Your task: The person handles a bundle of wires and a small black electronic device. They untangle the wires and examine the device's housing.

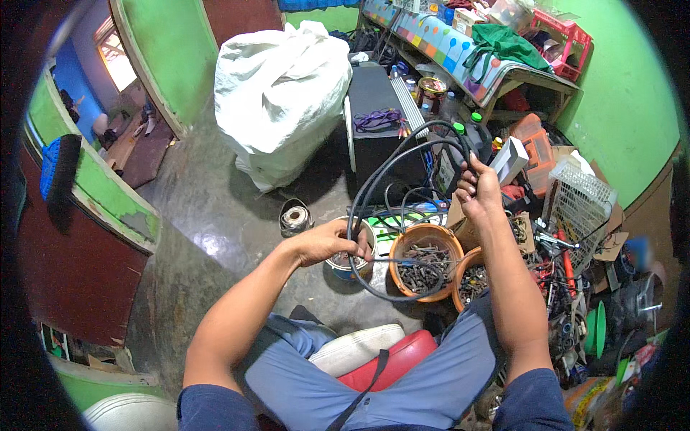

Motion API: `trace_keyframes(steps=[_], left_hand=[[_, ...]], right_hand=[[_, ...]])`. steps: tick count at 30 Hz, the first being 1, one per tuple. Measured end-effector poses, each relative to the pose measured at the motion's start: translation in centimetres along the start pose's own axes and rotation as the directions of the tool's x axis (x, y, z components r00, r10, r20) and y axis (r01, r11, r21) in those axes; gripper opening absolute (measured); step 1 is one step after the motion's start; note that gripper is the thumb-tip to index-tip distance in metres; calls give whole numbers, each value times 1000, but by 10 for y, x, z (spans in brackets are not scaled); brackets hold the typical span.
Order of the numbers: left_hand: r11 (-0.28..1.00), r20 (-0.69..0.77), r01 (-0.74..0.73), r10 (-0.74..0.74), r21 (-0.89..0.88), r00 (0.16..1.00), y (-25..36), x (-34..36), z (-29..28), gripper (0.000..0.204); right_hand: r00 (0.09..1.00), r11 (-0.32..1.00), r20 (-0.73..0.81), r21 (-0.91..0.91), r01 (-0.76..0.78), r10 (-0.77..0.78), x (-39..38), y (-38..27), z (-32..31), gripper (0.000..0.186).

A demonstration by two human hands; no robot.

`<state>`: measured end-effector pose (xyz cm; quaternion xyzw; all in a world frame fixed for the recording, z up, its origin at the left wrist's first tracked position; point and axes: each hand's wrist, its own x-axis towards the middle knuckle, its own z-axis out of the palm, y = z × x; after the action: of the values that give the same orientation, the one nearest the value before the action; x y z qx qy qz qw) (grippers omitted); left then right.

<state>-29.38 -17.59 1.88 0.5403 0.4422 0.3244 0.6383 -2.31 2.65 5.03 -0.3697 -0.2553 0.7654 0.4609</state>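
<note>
A coiled black cable (381,167) stretches between my hands in loops. My right hand (478,188) is raised at centre right, fingers closed on the upper part of the loops. My left hand (338,243), lower and further left, has its fingers curled round the coil's left side. Part of the cable droops over an orange bucket (431,251) of small dark metal pieces. Below my left hand is a round tub (335,271), partly hidden by it. A second orange bucket (471,280) sits at the right, partly behind my arm.
A large white sack (273,108) stands ahead, beside a black box (377,90) with purple cables. A tape roll (294,218) lies on the floor. Cluttered shelving (431,32) runs along the back; tools and a wire rack (578,208) crowd the right. A doorway (129,108) is at upper left.
</note>
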Motion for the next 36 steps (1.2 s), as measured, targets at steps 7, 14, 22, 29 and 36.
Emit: trace_keyframes(steps=[7,14,22,29,36], left_hand=[[922,-556,239,-32,304,831,-30,11,-31,25],[808,-866,386,279,445,415,-92,-7,-82,22],[836,-833,237,380,496,403,-36,-15,-83,12],[619,-554,241,382,748,740,-29,-31,-81,25],[349,-328,175,448,921,832,-31,-28,-70,19]], right_hand=[[997,999,-75,-22,-34,33,18,-4,-1,28],[1000,953,22,-303,-10,18,11,22,16,31],[862,476,477,-725,497,-174,-10,-13,-60,32],[837,91,545,-836,541,33,-52,-17,-112,19],[796,-373,602,-724,580,67,-54,-5,-142,24]])
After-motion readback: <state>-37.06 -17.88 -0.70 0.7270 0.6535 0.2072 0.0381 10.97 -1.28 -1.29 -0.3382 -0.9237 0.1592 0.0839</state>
